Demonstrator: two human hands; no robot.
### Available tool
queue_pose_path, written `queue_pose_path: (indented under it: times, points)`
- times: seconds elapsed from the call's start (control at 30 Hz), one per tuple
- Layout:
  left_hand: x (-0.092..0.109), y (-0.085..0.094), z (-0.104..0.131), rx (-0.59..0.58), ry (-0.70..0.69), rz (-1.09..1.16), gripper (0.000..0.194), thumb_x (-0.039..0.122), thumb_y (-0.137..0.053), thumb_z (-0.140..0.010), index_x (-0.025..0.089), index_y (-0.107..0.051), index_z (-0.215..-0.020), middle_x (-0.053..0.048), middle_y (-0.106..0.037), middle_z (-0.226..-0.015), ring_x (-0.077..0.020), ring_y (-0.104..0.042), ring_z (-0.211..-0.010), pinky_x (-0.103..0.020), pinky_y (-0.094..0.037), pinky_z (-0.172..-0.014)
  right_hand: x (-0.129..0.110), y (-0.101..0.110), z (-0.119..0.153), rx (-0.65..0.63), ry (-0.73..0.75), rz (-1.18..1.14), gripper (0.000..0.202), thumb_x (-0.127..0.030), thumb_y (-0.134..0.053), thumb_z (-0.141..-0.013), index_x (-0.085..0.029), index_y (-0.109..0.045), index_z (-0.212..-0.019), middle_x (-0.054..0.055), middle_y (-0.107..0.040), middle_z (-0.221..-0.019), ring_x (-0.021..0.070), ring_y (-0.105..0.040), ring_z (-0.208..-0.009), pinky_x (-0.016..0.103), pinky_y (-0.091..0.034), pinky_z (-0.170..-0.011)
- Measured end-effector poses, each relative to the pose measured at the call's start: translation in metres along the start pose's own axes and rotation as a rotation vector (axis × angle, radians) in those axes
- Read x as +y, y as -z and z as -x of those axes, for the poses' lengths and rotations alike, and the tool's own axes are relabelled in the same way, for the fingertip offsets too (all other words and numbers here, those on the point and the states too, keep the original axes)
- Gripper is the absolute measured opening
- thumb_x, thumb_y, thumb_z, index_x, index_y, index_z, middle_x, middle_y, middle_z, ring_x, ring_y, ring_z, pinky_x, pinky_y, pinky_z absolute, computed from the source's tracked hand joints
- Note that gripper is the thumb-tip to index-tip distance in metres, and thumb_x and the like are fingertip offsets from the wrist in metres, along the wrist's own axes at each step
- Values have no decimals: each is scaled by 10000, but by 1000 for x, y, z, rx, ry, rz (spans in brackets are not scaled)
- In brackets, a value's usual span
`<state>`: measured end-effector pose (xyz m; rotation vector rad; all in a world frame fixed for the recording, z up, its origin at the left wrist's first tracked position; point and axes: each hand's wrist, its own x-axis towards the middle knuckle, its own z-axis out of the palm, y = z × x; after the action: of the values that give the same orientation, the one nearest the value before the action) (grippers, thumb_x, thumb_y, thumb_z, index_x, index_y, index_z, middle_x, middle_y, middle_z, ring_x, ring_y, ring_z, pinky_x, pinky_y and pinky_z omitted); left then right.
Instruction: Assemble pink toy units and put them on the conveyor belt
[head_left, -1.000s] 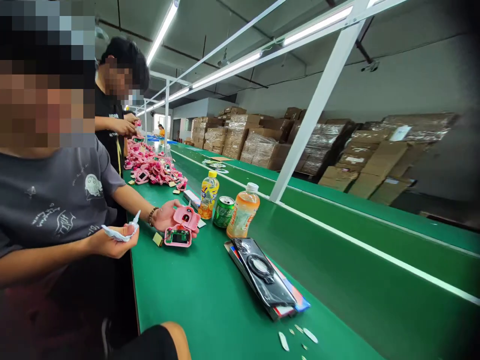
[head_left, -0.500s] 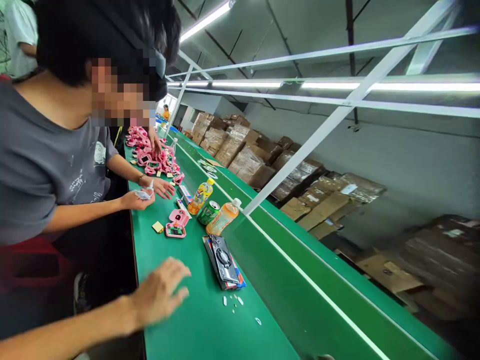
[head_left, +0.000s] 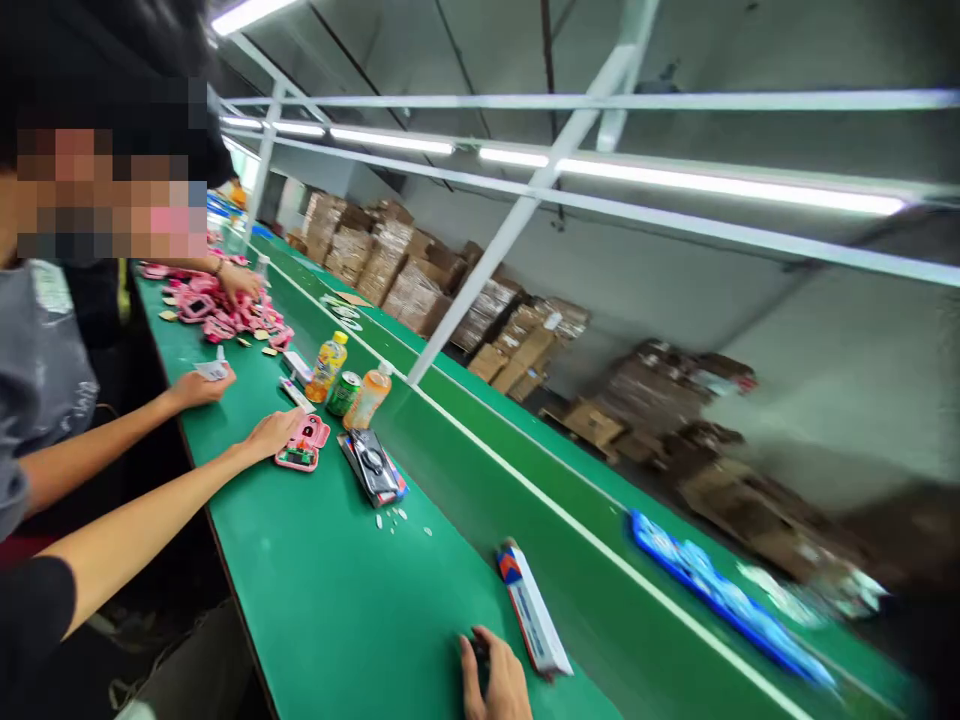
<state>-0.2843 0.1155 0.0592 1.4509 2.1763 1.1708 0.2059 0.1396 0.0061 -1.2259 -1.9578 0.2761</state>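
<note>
Long green bench (head_left: pixel 337 600) under strip lights, cartons stacked along the far wall. Left hand (head_left: pixel 274 435) rests flat, fingers loose, on 1 pink device (head_left: pixel 302 446). Right hand (head_left: pixel 495 680) curls over something dark; grip unclear. Beyond: 2 bottles (head_left: pixel 330 362), 1 can (head_left: pixel 344 392).

I'm looking at a factory assembly line: a long green worktop (head_left: pixel 337 590) runs off into the distance with a co-worker's hand (head_left: pixel 196 388) on it beside me. A heap of pink parts (head_left: pixel 217 312) lies further along. Stacked cardboard boxes (head_left: pixel 390 265) line the wall under strip lights (head_left: pixel 675 185).
</note>
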Motion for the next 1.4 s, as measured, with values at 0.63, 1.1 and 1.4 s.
queue_pose_path:
  times: [0.63,1.1,1.4]
  points:
    - [119,-113,193,-523,-463,160,427,509,-343,-1025,250,-604,-1242,-77,-696,-1102,-267,-633,-1025,-361,-462,-921,-110,46,117,53,-603,-470,440,-536,-549,-937,-180,-711,-1136,71,-749,-964,207,-682,-840,326,-551,-790]
    - [106,-76,238,-674,-272,348,196,398,-560,-948,221,-607,-1018,-19,-686,-913,-177,-638,-794,-267,-497,-735,-182,8,87,-232,-28,-221,208,-244,-516,-1006,-232,-674,-1141,52,-733,-1047,188,-684,-947,302,-520,-803]
    - [116,-88,247,-631,-2,594,399,541,-569,-931,170,-673,-1037,-2,-653,-788,-152,-577,-700,-239,-453,-655,-168,8,72,-260,94,-13,128,-90,-555,-962,-179,-643,-986,30,-712,-954,142,-647,-789,249,-444,-653]
